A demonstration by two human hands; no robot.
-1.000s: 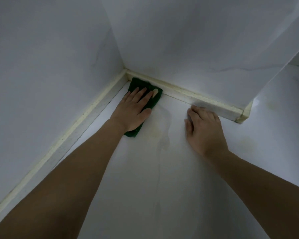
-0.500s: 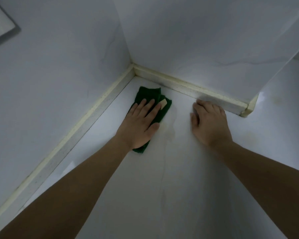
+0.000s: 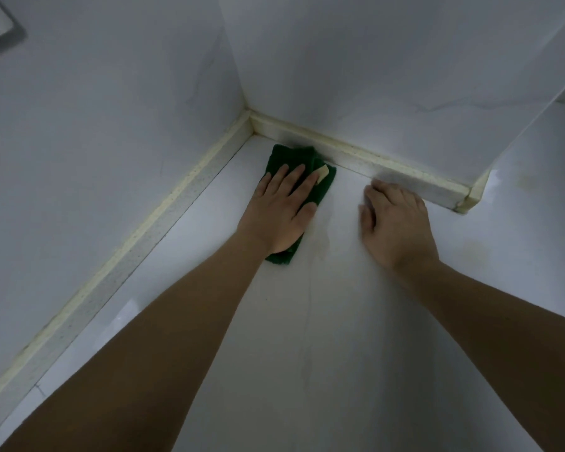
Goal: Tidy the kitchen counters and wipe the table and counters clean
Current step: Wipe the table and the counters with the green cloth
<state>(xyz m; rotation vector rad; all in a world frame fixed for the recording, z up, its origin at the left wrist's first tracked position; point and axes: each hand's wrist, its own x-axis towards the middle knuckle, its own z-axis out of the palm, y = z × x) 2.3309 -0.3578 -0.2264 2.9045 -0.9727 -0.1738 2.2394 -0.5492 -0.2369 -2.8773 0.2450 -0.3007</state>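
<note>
The left hand (image 3: 282,212) lies flat with spread fingers on the green cloth (image 3: 302,177) and presses it on the white counter (image 3: 307,337), close to the corner where the two walls meet. The right hand (image 3: 393,220) rests flat on the counter, holding nothing, its fingertips near the back ledge (image 3: 405,177). A faint yellowish stain (image 3: 320,243) shows just beside the cloth. To wipe well, I think the palm should press evenly and push the cloth along the yellowed seam (image 3: 177,194), then across the stain.
</note>
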